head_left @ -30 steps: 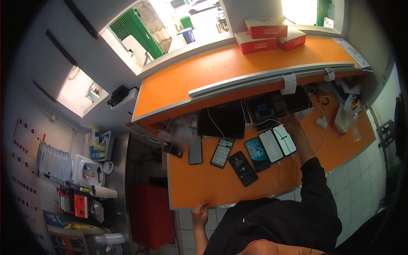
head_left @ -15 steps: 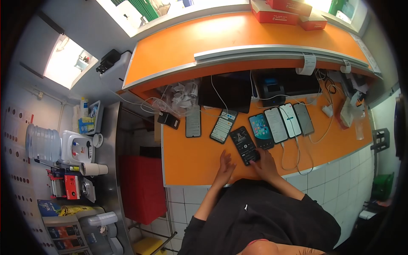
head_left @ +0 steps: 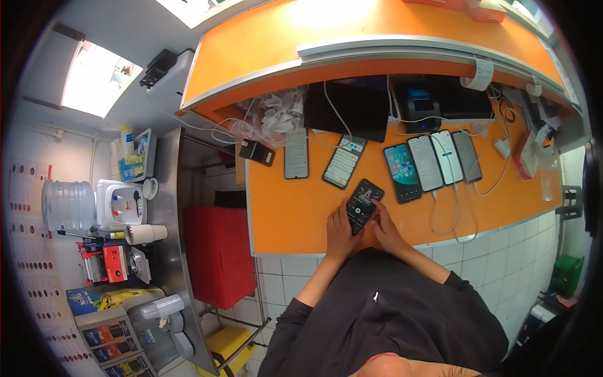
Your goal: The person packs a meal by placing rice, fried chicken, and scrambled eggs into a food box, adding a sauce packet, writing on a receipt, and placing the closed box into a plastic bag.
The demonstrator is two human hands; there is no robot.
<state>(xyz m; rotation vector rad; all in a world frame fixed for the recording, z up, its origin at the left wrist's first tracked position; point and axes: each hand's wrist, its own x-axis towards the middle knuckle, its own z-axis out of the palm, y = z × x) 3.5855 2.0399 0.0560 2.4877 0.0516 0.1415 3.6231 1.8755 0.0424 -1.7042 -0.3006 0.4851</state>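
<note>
A dark smartphone [head_left: 358, 213] with a music-player-like screen is held over the near part of the orange desk. My left hand [head_left: 341, 231] is closed round its left side and lower end. On the opposite edge, my right hand [head_left: 385, 229] grips it, fingertips at the side of the screen. Beyond them lie a phone with a list on screen [head_left: 345, 162] and a grey-screened phone [head_left: 296, 154]. To the right, a phone with a blue home screen [head_left: 402, 171] lies beside several others in a row, some with white cables plugged in.
A black monitor [head_left: 347, 107] and a card-terminal-like device [head_left: 421, 110] sit under the raised orange shelf [head_left: 251, 53]. Crumpled plastic [head_left: 276, 116] lies at the back left. A red box-shaped seat [head_left: 220, 257] and a steel counter [head_left: 171, 188] stand on the left.
The dark smartphone has been lifted and turned, leaving its place next to the blue-screen phone. My left hand, free before, now holds it too. The camera view has shifted.
</note>
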